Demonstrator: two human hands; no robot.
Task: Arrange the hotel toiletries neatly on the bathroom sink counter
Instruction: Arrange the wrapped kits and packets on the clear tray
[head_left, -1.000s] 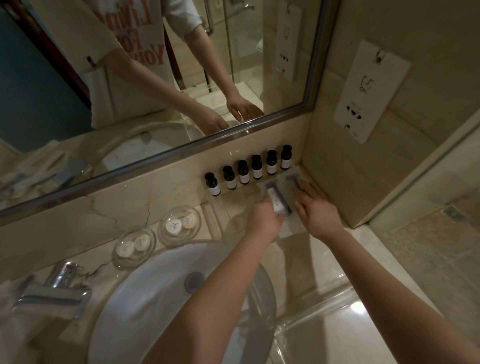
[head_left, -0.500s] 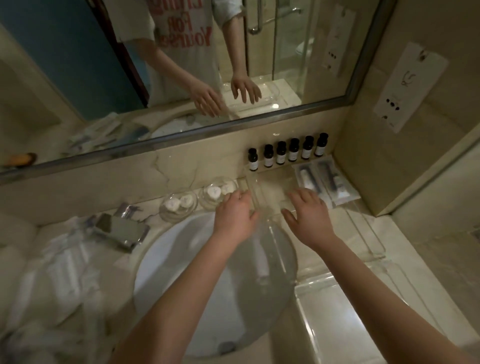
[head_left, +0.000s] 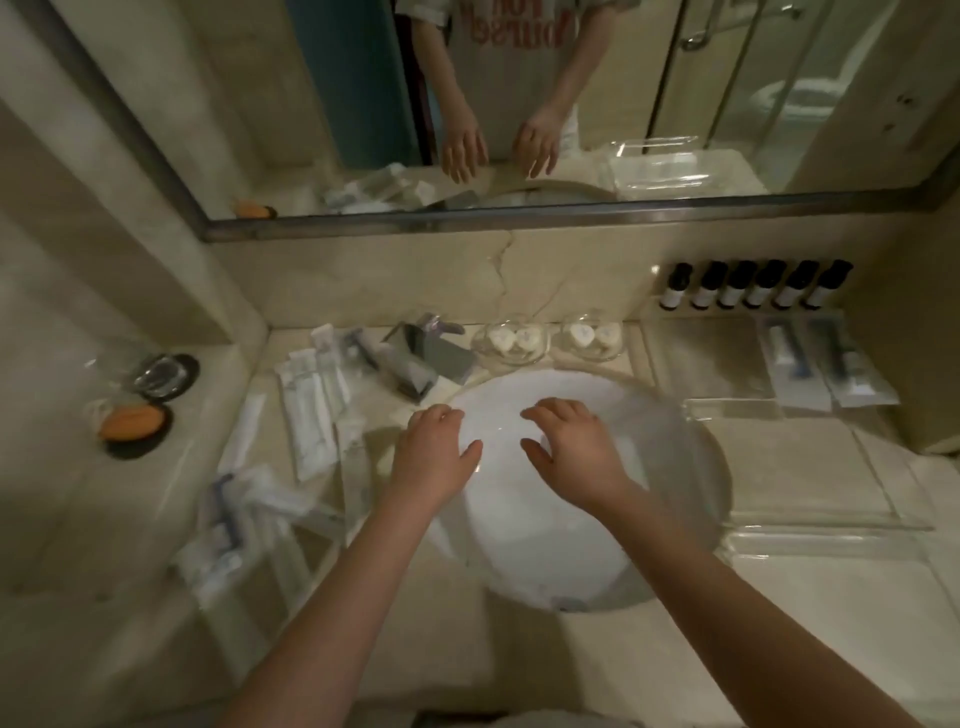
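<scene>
**Between picks: both hands empty over the basin, loose pkts left to sort**

Both hands hang palm-down over the sink basin (head_left: 519, 545), holding nothing. Left hand (head_left: 434, 457) is at the basin's left rim, fingers loosely bent. Right hand (head_left: 579, 452) is just beside it, fingers relaxed & a bit spread.

Far right looks done: six dark bottles (head_left: 753, 286) in a row vs the back wall, two sachets (head_left: 826, 364) side by side by the clear tray's (head_left: 779, 467) far end. Two glass dishes (head_left: 483, 349) w/ round soaps (head_left: 501, 340) sit far of the basin, right of the faucet (head_left: 431, 358).

Not yet sorted: white wrapped pkts (head_left: 306, 415) strewn & overlapping across the left counter.

Step in hand, imo: going for the next item. Next move prob. needs the left hand to go left, pinch one pkt off the heap w/o dragging its neighbours, then carry it right.
</scene>
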